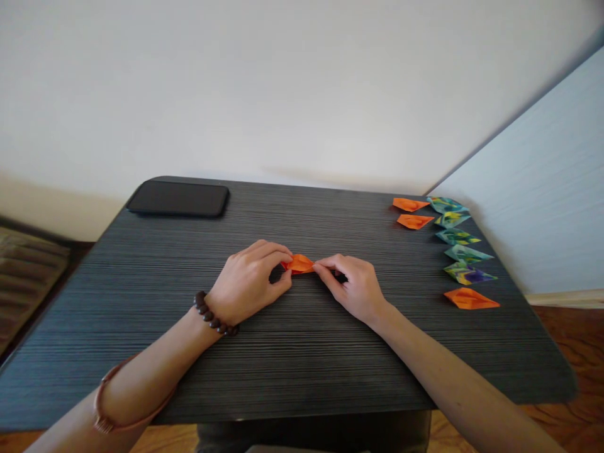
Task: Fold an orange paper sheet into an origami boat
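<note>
Between my two hands, at the middle of the table, is a small orange folded paper boat (301,263). My left hand (252,277) pinches its left end between thumb and fingers. The pointed right end sits in the fingertips of my right hand (353,281), thumb against forefinger. Both hands rest low over the table top, and my fingertips hide the two ends of the paper. A dark bead bracelet (213,316) circles my left wrist.
Several folded paper boats line the right side of the dark table (302,365): patterned green ones (457,236), two orange ones (415,221) beside them, and one orange boat (472,299) nearest me. A black phone (178,198) lies at the back left. A white wall (283,94) stands behind.
</note>
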Demonstrator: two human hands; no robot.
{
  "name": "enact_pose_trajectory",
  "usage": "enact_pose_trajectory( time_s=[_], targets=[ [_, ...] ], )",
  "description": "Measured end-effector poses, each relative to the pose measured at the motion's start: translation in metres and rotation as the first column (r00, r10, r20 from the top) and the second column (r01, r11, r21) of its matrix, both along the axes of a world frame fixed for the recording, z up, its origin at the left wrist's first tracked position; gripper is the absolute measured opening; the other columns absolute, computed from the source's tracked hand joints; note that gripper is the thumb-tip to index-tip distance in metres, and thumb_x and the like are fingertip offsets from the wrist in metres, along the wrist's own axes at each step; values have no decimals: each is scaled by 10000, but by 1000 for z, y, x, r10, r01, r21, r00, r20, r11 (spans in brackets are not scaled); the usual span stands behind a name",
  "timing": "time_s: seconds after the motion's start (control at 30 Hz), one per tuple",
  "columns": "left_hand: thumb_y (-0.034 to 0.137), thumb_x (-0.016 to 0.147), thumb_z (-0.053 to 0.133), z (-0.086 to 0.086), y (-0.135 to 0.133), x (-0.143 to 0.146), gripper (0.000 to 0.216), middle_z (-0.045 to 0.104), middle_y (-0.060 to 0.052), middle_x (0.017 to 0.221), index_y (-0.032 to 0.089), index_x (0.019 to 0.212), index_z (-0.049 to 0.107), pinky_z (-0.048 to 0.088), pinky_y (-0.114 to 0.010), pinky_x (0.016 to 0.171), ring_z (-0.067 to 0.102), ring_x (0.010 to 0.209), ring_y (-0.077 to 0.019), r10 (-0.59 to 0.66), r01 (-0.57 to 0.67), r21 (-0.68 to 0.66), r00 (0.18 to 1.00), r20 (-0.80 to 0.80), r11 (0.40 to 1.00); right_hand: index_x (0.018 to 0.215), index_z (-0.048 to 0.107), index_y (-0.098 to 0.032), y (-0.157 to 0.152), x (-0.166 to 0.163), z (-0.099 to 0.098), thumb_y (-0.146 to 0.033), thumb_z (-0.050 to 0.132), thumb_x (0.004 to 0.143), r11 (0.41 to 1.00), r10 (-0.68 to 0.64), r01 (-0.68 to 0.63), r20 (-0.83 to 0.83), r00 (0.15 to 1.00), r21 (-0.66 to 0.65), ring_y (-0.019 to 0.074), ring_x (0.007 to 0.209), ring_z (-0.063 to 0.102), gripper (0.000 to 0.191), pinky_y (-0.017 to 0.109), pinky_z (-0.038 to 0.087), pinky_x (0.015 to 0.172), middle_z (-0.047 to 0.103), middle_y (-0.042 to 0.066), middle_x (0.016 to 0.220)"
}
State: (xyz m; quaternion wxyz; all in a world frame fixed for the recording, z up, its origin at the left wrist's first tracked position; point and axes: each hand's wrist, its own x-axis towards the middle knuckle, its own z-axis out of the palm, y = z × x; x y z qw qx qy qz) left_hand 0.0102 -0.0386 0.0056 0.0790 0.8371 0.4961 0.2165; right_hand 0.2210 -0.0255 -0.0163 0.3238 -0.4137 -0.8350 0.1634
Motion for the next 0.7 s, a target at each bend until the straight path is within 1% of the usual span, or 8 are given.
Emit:
enact_pose_trajectory(
  time_s=[0.13,0.23,0.37,0.5,0.6,0.7],
  targets=[
    [191,823,489,3,-3,7,172,662,-43,963,167,895,643,498,-343,822,584,883,-194,13,-8,66,997,-79,998,887,639,-192,1,1,-1,-300,491,898,996,60,-64,69,996,63,127,688,631,184,261,438,701,702,14,804],
    [195,852,455,5,-5,8,191,658,-60,912,145,850,639,504,-345,797,577,862,-199,-18,31,92,990,-143,995,909,640,-198,2,3,-3,-296,480,905,991,91,-100,97,991,90,132,713,639,188,272,435,728,708,20,839],
    [209,892,402,8,-4,4,229,641,-75,950,139,897,620,505,-338,797,561,879,-195,-98,114,76,976,-195,991,941,639,-210,5,5,-3,-293,479,907,988,124,-130,73,990,82,127,725,646,183,274,442,742,710,11,879],
    [196,898,394,9,-5,1,228,627,-86,997,130,951,606,506,-348,806,555,911,-206,-83,96,44,969,-234,994,961,638,-207,6,5,-3,-284,494,900,987,138,-142,57,989,71,133,756,649,175,282,443,761,708,12,913],
    [138,875,416,10,-5,3,199,623,-85,995,123,908,611,507,-351,794,553,909,-215,-97,108,18,948,-304,994,975,638,-214,7,5,-3,-287,494,900,986,149,-153,68,987,65,136,767,649,178,284,444,763,710,9,909],
    [137,872,420,12,-4,5,195,625,-86,958,122,878,614,505,-345,784,553,886,-213,-105,122,26,933,-345,992,970,644,-217,6,4,-4,-282,498,898,983,156,-162,76,985,85,137,759,648,176,283,446,755,713,9,881]
  ],
)
